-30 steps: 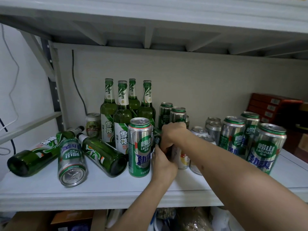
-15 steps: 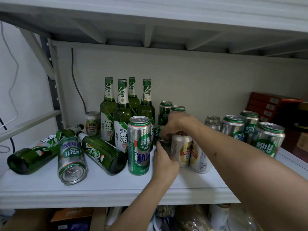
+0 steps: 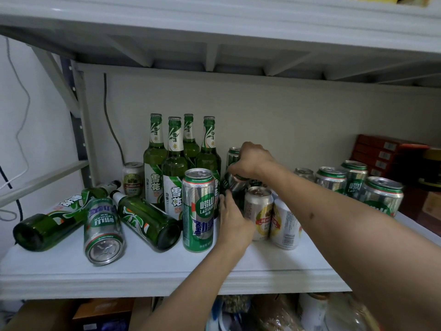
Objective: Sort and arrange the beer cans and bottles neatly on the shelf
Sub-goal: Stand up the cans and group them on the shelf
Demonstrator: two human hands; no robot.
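Spanning the whole view, the white shelf (image 3: 274,266) carries everything. Four upright green Snow bottles (image 3: 175,168) stand toward its back left; two more bottles (image 3: 148,218) lie toward its left edge beside a toppled Laoshan can (image 3: 103,229). A tall Laoshan can (image 3: 198,209) stands near the front edge. Behind it, a tilted green can (image 3: 235,187) is gripped from above by the right hand (image 3: 253,161), fingers curled over its rim, while the left hand (image 3: 232,222) presses against its side. Cans are probably light, smooth and dentable, so hold the body; the glass bottles are heavier and breakable, best taken at the neck.
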